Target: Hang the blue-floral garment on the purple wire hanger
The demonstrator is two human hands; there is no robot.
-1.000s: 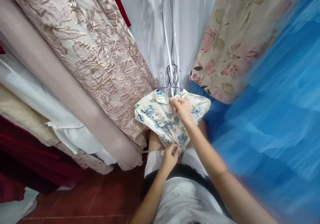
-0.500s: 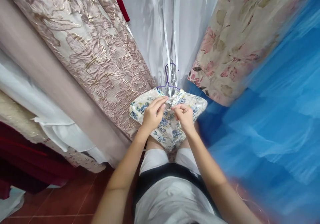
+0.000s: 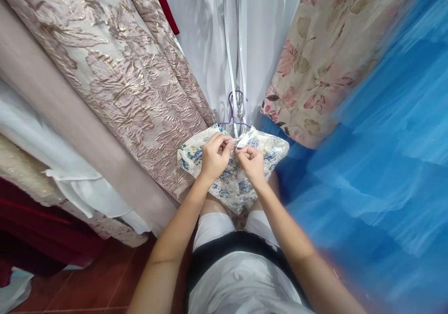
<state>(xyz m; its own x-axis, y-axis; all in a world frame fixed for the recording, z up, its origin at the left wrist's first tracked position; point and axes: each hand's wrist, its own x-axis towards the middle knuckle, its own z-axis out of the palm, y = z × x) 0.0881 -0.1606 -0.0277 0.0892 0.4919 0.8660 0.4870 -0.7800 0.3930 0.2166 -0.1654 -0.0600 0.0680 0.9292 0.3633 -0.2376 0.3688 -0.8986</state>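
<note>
A white floral garment (image 3: 227,185) with blue flowers hangs on a purple hanger (image 3: 231,106) in front of my legs. At the neckline, my left hand (image 3: 216,154) pinches the garment's edge between thumb and fingers. Close beside it, my right hand (image 3: 251,162) is closed, fingertips pinched at the neck opening. Whether it grips the fabric or a small fastening there is too small to make out. Thin white ribbons (image 3: 229,48) run down from above to the hanger and the neckline.
Pink-gold brocade fabric (image 3: 122,85) hangs at the left, with white and dark red garments beyond it. A pink floral garment (image 3: 315,85) and blue tulle (image 3: 378,178) hang at the right. White fabric (image 3: 196,29) is behind the hanger. Below lies a red tiled floor (image 3: 94,281).
My left fingers have drawn into a pinch on the neckline edge. My right hand has shifted slightly left, closer to the left one. The view has moved a little.
</note>
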